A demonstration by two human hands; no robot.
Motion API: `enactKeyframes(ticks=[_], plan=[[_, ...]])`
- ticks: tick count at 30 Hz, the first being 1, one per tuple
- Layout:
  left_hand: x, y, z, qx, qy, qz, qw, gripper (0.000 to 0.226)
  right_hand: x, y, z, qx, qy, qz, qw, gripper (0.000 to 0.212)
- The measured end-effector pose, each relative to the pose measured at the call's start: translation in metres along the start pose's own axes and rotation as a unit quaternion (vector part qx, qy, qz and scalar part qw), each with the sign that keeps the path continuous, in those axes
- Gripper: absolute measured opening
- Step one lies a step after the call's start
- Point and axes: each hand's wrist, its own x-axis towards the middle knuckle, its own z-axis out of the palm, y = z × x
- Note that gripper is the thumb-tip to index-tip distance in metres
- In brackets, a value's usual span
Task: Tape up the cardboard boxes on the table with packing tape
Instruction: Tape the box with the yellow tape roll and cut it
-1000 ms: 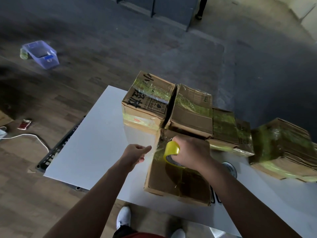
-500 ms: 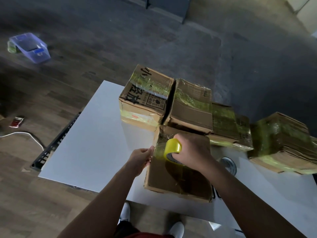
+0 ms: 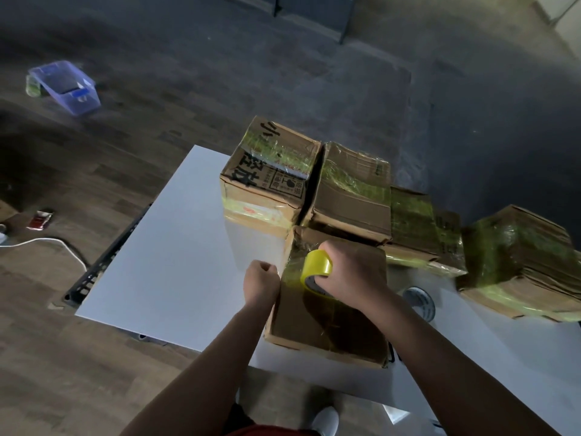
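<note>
A brown cardboard box (image 3: 327, 322) lies at the white table's (image 3: 163, 247) near edge, with glossy tape across its top. My right hand (image 3: 349, 272) grips a yellow roll of packing tape (image 3: 316, 269) over the box's far left corner. My left hand (image 3: 261, 283) is curled at the box's left edge, pinching the clear tape strip that runs from the roll. Behind stand several boxes wrapped in yellow-green tape: a printed box (image 3: 270, 180), a plain box (image 3: 352, 196), a low box (image 3: 424, 234) and a far-right box (image 3: 522, 262).
A round grey object (image 3: 419, 302) lies on the table right of the near box. On the wood floor are a clear purple tub (image 3: 64, 86), a white cable (image 3: 47, 243), a red packet (image 3: 39, 219) and a black rail (image 3: 107, 256) along the table's left side.
My left hand has moved right, from out over the table to the box's left edge, shortening the tape strip. The right hand with the roll has stayed over the box's corner.
</note>
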Motion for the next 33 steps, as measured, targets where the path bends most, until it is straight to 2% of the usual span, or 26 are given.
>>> enactKeyframes(ticks=[2, 4, 7, 9, 12, 15, 19, 23, 28, 29, 30, 31, 33], plan=[[-0.011, 0.007, -0.001, 0.032, 0.023, 0.074, 0.996, 0.032, 0.000, 0.002, 0.002, 0.016, -0.006, 0.003, 1.000, 0.047], [-0.021, 0.006, 0.001, 0.067, 0.026, 0.107, 0.992, 0.041, 0.000, 0.001, 0.002, 0.025, -0.009, 0.001, 1.000, 0.045], [-0.028, 0.002, 0.005, 0.100, 0.009, 0.077, 0.992, 0.053, 0.000, 0.000, 0.003, 0.034, 0.005, -0.008, 0.999, 0.050], [-0.029, 0.000, 0.006, 0.116, -0.005, 0.090, 0.989, 0.058, -0.001, 0.002, 0.003, 0.091, 0.001, 0.001, 0.996, 0.059], [-0.027, 0.000, 0.004, 0.142, -0.012, 0.108, 0.984, 0.067, -0.006, 0.011, 0.002, 0.170, 0.009, -0.012, 0.985, 0.058], [-0.026, -0.001, 0.004, 0.157, -0.010, 0.091, 0.983, 0.066, -0.015, 0.021, 0.002, 0.214, 0.015, -0.041, 0.976, 0.061], [-0.024, -0.001, 0.005, 0.196, 0.007, 0.086, 0.977, 0.062, -0.019, 0.025, 0.002, 0.248, 0.012, -0.031, 0.968, 0.065], [-0.020, -0.005, 0.006, 0.224, 0.017, 0.081, 0.971, 0.061, -0.021, 0.038, -0.014, 0.166, -0.012, -0.027, 0.986, 0.051], [-0.023, 0.002, 0.009, 0.260, 0.018, 0.072, 0.963, 0.056, -0.032, 0.053, -0.023, 0.052, -0.040, -0.022, 0.998, 0.050], [-0.025, 0.004, 0.008, 0.278, 0.027, 0.095, 0.955, 0.051, -0.033, 0.053, -0.022, 0.051, -0.030, -0.023, 0.998, 0.050], [-0.028, 0.005, 0.006, 0.299, 0.052, 0.155, 0.940, 0.043, -0.034, 0.052, -0.020, 0.060, -0.019, -0.023, 0.998, 0.051], [-0.032, 0.006, 0.005, 0.306, 0.082, 0.246, 0.916, 0.035, -0.035, 0.052, -0.019, 0.076, -0.008, -0.024, 0.997, 0.051], [-0.043, 0.007, 0.007, 0.305, 0.077, 0.425, 0.849, 0.042, -0.037, 0.054, -0.018, 0.109, 0.016, -0.033, 0.993, 0.052]])
